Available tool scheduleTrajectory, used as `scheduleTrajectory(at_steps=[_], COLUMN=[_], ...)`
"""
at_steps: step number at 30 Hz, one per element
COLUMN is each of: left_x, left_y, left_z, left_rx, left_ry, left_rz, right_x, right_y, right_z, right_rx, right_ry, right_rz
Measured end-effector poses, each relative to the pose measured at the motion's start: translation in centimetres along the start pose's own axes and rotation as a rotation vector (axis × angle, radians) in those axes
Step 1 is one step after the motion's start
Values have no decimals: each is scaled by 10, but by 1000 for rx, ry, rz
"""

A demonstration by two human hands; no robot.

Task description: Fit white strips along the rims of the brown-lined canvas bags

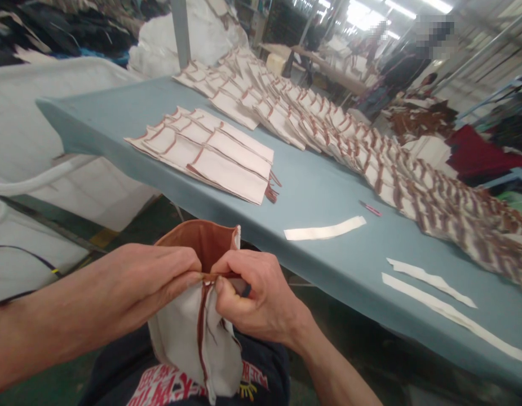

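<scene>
At the far left, white bags [28, 118] are seen beside the table [320, 186], whose blue-grey top runs off to the right. Low in the foreground, the left hand [146, 287] is closed, its thumb and fingers pressed together in a pinch on the brown-trimmed top edge of a fabric piece [189, 332]. The fabric piece is held in front of the table's near edge, above the lap. Its cream body hangs down and its brown inner side is opened upward. Just to the right, on the same edge, the right hand [255, 301] is curled, with thumb and forefinger pinching the trim. A small dark object is tucked under its fingers, too hidden to be identified. On the table behind, a fanned stack [206, 152] of similar pieces is laid. Further right, 1 cream strip [324, 230] and a pink tool [370, 208] are placed near each other. A long overlapping row [371, 152] of pieces is spread behind them, and 2 longer strips [430, 279] are laid at the right end.
</scene>
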State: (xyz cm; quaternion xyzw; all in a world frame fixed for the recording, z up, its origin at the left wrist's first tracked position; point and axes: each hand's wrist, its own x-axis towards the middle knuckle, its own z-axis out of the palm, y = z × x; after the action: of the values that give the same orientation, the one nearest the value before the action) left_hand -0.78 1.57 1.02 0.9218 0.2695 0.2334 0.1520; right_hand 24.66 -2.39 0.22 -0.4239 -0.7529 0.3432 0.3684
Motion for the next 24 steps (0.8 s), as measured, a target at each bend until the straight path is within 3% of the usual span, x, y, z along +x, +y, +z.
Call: scheduleTrajectory(at_steps=[3, 6, 10, 12, 15, 19, 24], left_x=[-4, -10, -10, -8, -6, 2, 19], left_y=[-14, -29, -38, -36, -30, -17, -2], left_z=[15, 43, 68, 65, 47, 22, 15], left_rx=[46, -115, -221, -258, -315, -306, -281], left_ry=[16, 122, 111, 85, 58, 24, -36], left_rz=[103, -21, -43, -23, -3, 41, 38], right_x=[1, 1, -4, -6, -6, -5, -7], right_y=[3, 8, 14, 15, 14, 13, 7], right_z=[4, 11, 16, 13, 5, -4, -10], right_rx=[84, 178, 296, 299, 228, 74, -78], right_ry=[20, 33, 8, -4, -3, -6, -8], right_rz=[17, 87, 136, 83, -12, -11, -43])
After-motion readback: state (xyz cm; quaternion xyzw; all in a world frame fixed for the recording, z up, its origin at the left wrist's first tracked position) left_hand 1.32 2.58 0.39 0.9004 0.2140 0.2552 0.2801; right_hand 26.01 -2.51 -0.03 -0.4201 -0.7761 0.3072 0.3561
